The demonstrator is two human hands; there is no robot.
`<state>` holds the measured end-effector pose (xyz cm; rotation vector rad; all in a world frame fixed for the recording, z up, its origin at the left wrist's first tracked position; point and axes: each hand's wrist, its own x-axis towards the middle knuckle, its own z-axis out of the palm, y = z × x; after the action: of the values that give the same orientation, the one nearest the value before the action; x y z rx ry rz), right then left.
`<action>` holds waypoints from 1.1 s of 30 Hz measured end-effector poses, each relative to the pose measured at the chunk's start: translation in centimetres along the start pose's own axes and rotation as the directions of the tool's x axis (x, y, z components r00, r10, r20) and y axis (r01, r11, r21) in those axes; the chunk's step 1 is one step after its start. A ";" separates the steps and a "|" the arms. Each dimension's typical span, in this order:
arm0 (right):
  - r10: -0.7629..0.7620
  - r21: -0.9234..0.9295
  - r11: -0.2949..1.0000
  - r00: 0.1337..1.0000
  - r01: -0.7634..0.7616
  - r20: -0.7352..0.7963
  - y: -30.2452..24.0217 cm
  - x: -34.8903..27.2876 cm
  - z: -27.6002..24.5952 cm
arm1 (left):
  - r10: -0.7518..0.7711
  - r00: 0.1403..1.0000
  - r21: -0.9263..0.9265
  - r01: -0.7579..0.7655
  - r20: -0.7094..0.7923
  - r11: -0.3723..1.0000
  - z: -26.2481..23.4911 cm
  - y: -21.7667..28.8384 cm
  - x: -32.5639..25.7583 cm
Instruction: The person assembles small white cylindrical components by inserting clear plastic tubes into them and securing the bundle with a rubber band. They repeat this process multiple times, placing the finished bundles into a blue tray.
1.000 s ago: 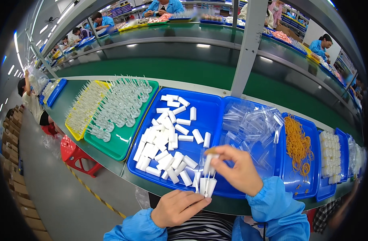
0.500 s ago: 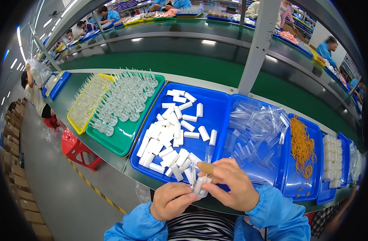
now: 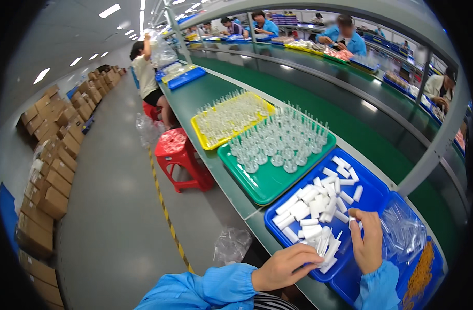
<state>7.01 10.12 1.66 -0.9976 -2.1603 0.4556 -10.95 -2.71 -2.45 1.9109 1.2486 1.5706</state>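
Note:
My left hand (image 3: 288,266) is closed, thumb and fingers together, around a clear plastic piece with thin upright stems (image 3: 325,244). The fingers partly cover this piece, and it blends with the white blocks behind it. To its right, my right hand (image 3: 368,242) pinches a small white block (image 3: 352,220) between thumb and forefinger; a tan cover sits on that fingertip. Both hands are over the near part of a blue tray (image 3: 373,181) heaped with short white blocks (image 3: 314,201).
Left of it lie a green tray (image 3: 257,192) of clear stemmed parts and a yellow tray (image 3: 205,135) of small clear parts. Clear tubes (image 3: 401,230) and orange rubber bands (image 3: 420,274) are at right. Red stool (image 3: 179,155), metal post (image 3: 427,155) and co-workers stand around.
The view has swung left, so the trays appear farther right. My hands, together before, have parted; the right one now reaches over the white blocks and pinches one.

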 end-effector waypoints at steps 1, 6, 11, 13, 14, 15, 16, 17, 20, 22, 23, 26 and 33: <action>-0.080 -0.087 0.993 0.996 0.083 0.034 0.5 0.8 0.7 | 0.004 1.000 0.046 -0.004 -0.011 0.999 -0.3 0.2 -0.2; -0.229 -0.493 0.803 0.937 0.335 0.265 3.7 2.3 4.6 | 0.017 0.999 0.107 -0.013 -0.036 0.994 -0.1 0.2 -0.9; -0.128 -0.378 0.901 0.963 0.213 0.239 2.7 2.4 4.0 | -0.008 1.000 0.108 0.010 -0.022 0.994 -0.3 0.2 -1.2; -0.011 -0.152 0.988 0.984 0.038 0.176 1.8 2.1 2.4 | 0.037 0.999 0.159 -0.035 -0.011 0.987 -0.5 0.2 -0.9; 0.091 0.028 0.995 0.981 -0.097 0.173 1.1 1.9 1.4 | 0.056 0.998 0.176 -0.055 -0.002 0.983 -0.3 0.1 -0.7; 0.196 0.202 0.951 0.962 -0.233 0.190 0.0 1.6 0.4 | 0.072 0.997 0.213 -0.075 0.022 0.974 -0.3 0.2 -0.6; 0.296 0.367 0.858 0.930 -0.360 0.220 -1.2 1.2 -0.3 | 0.088 0.995 0.248 -0.097 0.049 0.964 -0.5 0.2 -0.5; 0.291 0.434 0.824 0.930 -0.364 0.226 -2.4 0.3 -1.1 | 0.113 0.990 0.254 -0.130 0.079 0.958 -0.3 0.2 -0.2; 0.091 0.274 0.949 0.966 -0.158 0.241 -3.6 -2.1 -2.0 | 0.140 0.972 0.262 -0.188 0.189 0.947 0.3 0.8 0.3; 0.121 0.296 0.934 0.957 -0.200 0.265 -4.0 -2.6 -2.6 | 0.189 0.962 0.248 -0.235 0.195 0.940 1.5 0.3 0.0; 0.147 0.349 0.904 0.945 -0.248 0.290 -3.6 -2.8 -2.8 | 0.184 0.962 0.249 -0.232 0.201 0.940 1.7 0.4 0.0; 0.216 0.475 0.809 0.927 -0.345 0.306 -2.5 -3.4 -3.3 | 0.169 0.965 0.256 -0.217 0.198 0.942 2.1 0.3 0.3; 0.471 0.651 0.597 0.862 -0.469 0.189 0.0 -3.7 -4.0 | 0.172 0.933 0.261 -0.260 0.317 0.930 2.3 2.0 0.6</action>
<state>11.60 7.40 2.79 -1.0988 -1.4612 1.3924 -8.07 -2.71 -1.36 2.4438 1.2331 1.1844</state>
